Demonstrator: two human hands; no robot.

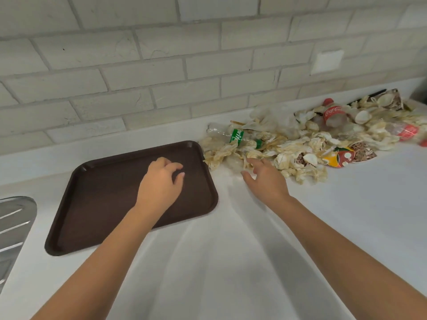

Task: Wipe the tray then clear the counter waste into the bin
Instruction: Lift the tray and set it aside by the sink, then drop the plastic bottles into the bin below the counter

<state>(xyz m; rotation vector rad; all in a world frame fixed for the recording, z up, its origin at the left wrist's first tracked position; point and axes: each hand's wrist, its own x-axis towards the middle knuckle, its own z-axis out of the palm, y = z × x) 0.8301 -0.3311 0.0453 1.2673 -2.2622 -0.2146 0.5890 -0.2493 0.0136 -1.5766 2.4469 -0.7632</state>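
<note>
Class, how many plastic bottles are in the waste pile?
3: green bottle nearest the tray, red bottle at the back, second red bottle far right. More may be buried.

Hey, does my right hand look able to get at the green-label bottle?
Probably yes. The right hand is open at the near edge of the waste pile, and the green-label bottle lies just beyond, with only crumpled napkins partly over it.

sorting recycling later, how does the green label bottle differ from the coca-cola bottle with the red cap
The green label bottle lies at the waste pile's left end, close to the tray; the Coca-Cola bottle sits farther right, nearer the wall. The green label bottle's label is green; the Coca-Cola bottle's label and cap are red. Both are clear plastic, lying among crumpled napkins.
</note>
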